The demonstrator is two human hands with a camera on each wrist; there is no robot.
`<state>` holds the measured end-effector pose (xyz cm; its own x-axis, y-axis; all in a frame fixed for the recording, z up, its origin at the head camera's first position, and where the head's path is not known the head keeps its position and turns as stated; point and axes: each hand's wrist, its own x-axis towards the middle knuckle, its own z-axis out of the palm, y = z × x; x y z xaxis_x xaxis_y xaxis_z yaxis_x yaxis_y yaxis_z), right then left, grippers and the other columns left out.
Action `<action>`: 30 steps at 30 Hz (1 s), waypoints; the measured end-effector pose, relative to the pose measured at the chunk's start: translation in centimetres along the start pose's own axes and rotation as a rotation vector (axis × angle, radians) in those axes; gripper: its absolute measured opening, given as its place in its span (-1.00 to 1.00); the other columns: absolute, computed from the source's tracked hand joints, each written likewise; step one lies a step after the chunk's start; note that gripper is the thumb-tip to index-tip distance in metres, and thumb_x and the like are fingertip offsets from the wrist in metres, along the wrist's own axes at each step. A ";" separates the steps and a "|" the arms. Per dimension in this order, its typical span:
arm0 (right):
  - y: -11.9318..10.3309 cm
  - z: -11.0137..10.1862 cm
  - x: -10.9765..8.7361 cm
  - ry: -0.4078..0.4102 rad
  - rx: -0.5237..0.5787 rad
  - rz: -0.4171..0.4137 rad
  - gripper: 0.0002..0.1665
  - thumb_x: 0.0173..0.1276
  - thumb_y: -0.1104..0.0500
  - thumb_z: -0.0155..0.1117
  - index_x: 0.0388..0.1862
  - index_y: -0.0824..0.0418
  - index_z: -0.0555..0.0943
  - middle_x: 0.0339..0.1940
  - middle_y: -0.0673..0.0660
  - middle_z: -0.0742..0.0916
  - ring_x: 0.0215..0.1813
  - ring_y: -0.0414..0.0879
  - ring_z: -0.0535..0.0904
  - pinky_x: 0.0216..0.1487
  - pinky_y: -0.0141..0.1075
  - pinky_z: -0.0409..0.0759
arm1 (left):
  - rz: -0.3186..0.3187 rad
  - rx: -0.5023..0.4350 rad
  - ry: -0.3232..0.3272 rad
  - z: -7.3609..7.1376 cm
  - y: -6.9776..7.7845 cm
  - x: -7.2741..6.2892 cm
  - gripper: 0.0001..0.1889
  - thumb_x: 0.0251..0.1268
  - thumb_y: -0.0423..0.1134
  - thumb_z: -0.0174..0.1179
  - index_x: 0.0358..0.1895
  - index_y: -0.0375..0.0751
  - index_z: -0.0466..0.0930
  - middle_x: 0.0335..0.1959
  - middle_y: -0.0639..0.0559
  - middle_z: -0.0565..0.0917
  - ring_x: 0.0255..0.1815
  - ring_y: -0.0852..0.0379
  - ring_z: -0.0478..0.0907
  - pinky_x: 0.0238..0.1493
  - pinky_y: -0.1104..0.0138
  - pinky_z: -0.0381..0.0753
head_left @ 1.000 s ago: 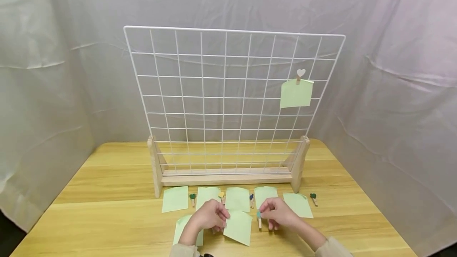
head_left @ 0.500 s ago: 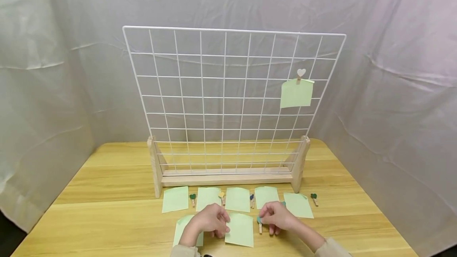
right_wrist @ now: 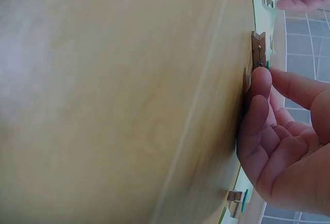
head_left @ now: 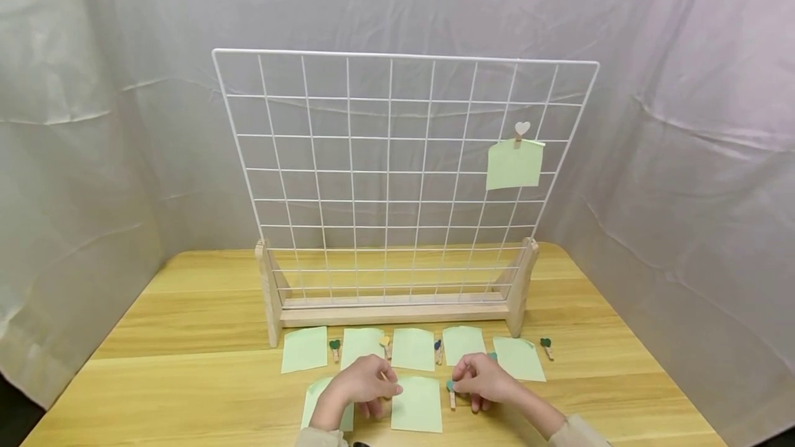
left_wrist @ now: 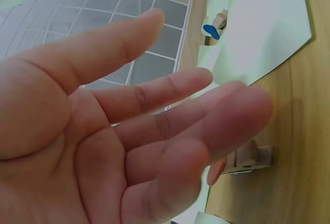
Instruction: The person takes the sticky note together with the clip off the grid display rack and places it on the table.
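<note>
In the head view my right hand pinches a small wooden clothespin with a teal top between thumb and forefinger, low over the table. The right wrist view shows that clothespin pointing away from the fingertips. A pale green paper note lies on the table between the hands. At its left edge is my left hand, its fingers loosely extended and holding nothing. Beneath those fingers, the left wrist view shows another clothespin with an orange-red top, partly hidden.
Behind stands a white wire grid in a wooden base; a white-heart clothespin clips one note to it. Several green notes lie before the base, with clothespins among them, such as a green-topped clothespin at right.
The note by my left hand was tilted and now lies straight and flat; the left fingers have come off it. My right hand has lowered slightly with the teal-topped clothespin.
</note>
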<state>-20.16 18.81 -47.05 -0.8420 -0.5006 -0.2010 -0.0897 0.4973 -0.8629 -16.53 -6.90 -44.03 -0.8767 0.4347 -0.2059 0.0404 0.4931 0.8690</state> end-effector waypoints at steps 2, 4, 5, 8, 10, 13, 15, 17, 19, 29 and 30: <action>0.0 0.0 0.0 0.003 -0.003 0.002 -0.87 0.16 0.26 0.21 -0.38 0.28 0.46 -0.67 0.04 0.55 -0.78 -0.27 0.42 -0.80 -0.49 0.31 | 0.011 0.022 0.008 -0.1 0.1 0.0 -0.87 0.16 -0.26 0.15 -0.39 -0.28 0.53 -0.63 -0.03 0.56 -0.76 0.00 0.52 -0.79 0.29 0.47; -0.1 -0.1 -0.1 0.006 -0.007 -0.001 -0.87 0.17 0.24 0.21 -0.38 0.28 0.46 -0.66 0.04 0.56 -0.78 -0.27 0.42 -0.80 -0.49 0.31 | 0.027 0.035 0.016 -0.1 0.2 0.1 -0.87 0.17 -0.25 0.14 -0.43 -0.24 0.53 -0.64 -0.02 0.56 -0.77 0.02 0.51 -0.80 0.30 0.45; -0.1 -0.2 -0.1 0.008 -0.008 -0.005 -0.87 0.18 0.24 0.20 -0.37 0.29 0.46 -0.66 0.05 0.56 -0.78 -0.26 0.43 -0.80 -0.48 0.32 | 0.032 0.040 0.019 -0.2 0.2 0.1 -0.87 0.17 -0.25 0.13 -0.43 -0.24 0.53 -0.65 -0.01 0.56 -0.78 0.02 0.51 -0.80 0.30 0.45; -0.4 -0.5 -0.3 0.015 0.003 -0.015 -0.86 0.19 0.24 0.18 -0.35 0.31 0.47 -0.62 0.07 0.57 -0.76 -0.24 0.43 -0.78 -0.47 0.33 | 0.054 0.047 0.038 -0.3 0.3 0.3 -0.87 0.18 -0.26 0.12 -0.41 -0.26 0.54 -0.63 -0.02 0.56 -0.78 0.01 0.50 -0.74 0.29 0.46; -0.7 -0.8 -0.3 0.027 0.012 -0.019 -0.86 0.20 0.24 0.16 -0.34 0.32 0.47 -0.61 0.09 0.56 -0.76 -0.23 0.43 -0.77 -0.46 0.34 | 0.082 0.064 0.060 -0.3 0.2 0.4 -0.86 0.18 -0.26 0.12 -0.38 -0.29 0.54 -0.56 -0.02 0.56 -0.72 0.04 0.50 -0.64 0.28 0.49; -0.9 -1.3 -0.2 0.046 0.023 -0.023 -0.85 0.21 0.25 0.15 -0.33 0.34 0.47 -0.61 0.11 0.55 -0.75 -0.21 0.43 -0.76 -0.45 0.34 | 0.120 0.091 0.096 -0.4 0.2 0.7 -0.81 0.18 -0.26 0.12 -0.30 -0.36 0.55 -0.48 -0.01 0.56 -0.68 0.06 0.50 -0.46 0.23 0.52; -1.1 -1.7 0.0 0.061 0.027 -0.031 -0.84 0.21 0.24 0.15 -0.33 0.35 0.48 -0.61 0.11 0.55 -0.75 -0.20 0.44 -0.76 -0.44 0.36 | 0.136 0.096 0.120 -0.4 0.2 0.9 -0.79 0.18 -0.25 0.12 -0.27 -0.39 0.54 -0.47 0.00 0.56 -0.66 0.07 0.50 -0.43 0.23 0.51; -1.2 -2.0 0.1 0.078 0.036 -0.036 -0.82 0.22 0.23 0.16 -0.31 0.36 0.48 -0.61 0.13 0.57 -0.73 -0.20 0.45 -0.75 -0.43 0.39 | 0.139 0.088 0.138 -0.4 0.3 1.1 -0.77 0.18 -0.25 0.12 -0.25 -0.41 0.53 -0.52 0.01 0.55 -0.70 0.03 0.50 -0.47 0.25 0.50; -1.3 -2.3 0.1 0.096 0.043 -0.042 -0.81 0.22 0.21 0.16 -0.30 0.36 0.48 -0.59 0.14 0.58 -0.73 -0.20 0.46 -0.75 -0.42 0.39 | 0.143 0.076 0.151 -0.3 0.4 1.2 -0.77 0.18 -0.25 0.12 -0.24 -0.41 0.53 -0.55 0.03 0.53 -0.69 0.03 0.50 -0.55 0.30 0.48; -2.3 -3.8 -0.1 0.131 0.093 -0.060 -0.75 0.26 0.20 0.14 -0.25 0.41 0.46 -0.52 0.15 0.59 -0.68 -0.18 0.49 -0.73 -0.45 0.37 | 0.155 0.101 0.155 -0.3 1.7 2.0 -0.78 0.21 -0.24 0.11 -0.24 -0.39 0.52 -0.54 -0.01 0.55 -0.66 0.03 0.50 -0.71 0.39 0.36; -2.4 -4.0 -0.1 0.135 0.104 -0.064 -0.74 0.26 0.20 0.14 -0.24 0.43 0.46 -0.52 0.16 0.59 -0.68 -0.17 0.49 -0.73 -0.45 0.37 | 0.164 0.114 0.161 -0.3 1.8 2.1 -0.78 0.21 -0.24 0.11 -0.25 -0.37 0.53 -0.53 0.01 0.55 -0.64 0.05 0.51 -0.65 0.38 0.40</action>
<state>-21.96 20.48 -43.09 -0.9006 -0.4262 -0.0858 -0.0961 0.3876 -0.9168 -18.45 -5.33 -42.72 -0.9186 0.3948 0.0157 0.2342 0.5121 0.8264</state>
